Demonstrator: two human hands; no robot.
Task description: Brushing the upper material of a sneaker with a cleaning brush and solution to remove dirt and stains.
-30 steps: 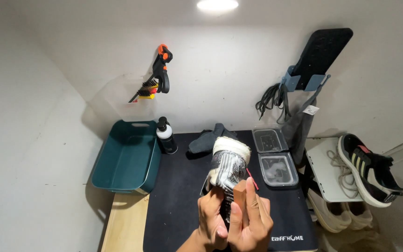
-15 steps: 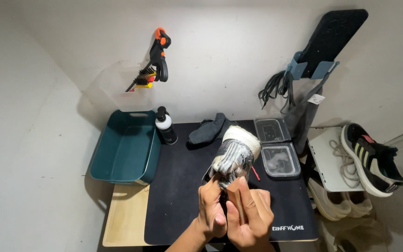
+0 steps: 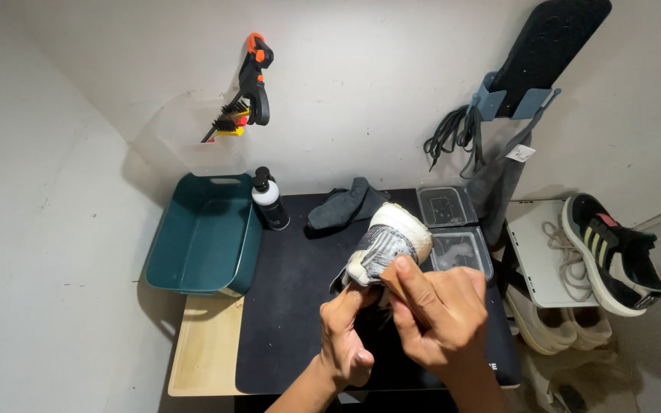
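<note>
You clenched the shoe (image 3: 386, 246) in both hands, left (image 3: 346, 336) and right (image 3: 441, 313) level; its long axis ran up and away, sole facing right.

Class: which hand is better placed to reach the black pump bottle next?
Probably left. The left hand grips the shoe low, on the side nearer the pump bottle; the right hand lies farther away.

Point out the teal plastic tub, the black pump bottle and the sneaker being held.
Teal plastic tub (image 3: 200, 237), head view: inner floor.
Black pump bottle with white collar (image 3: 271, 206), head view: body.
Grey and white sneaker (image 3: 392, 239), head view: upper.
</note>
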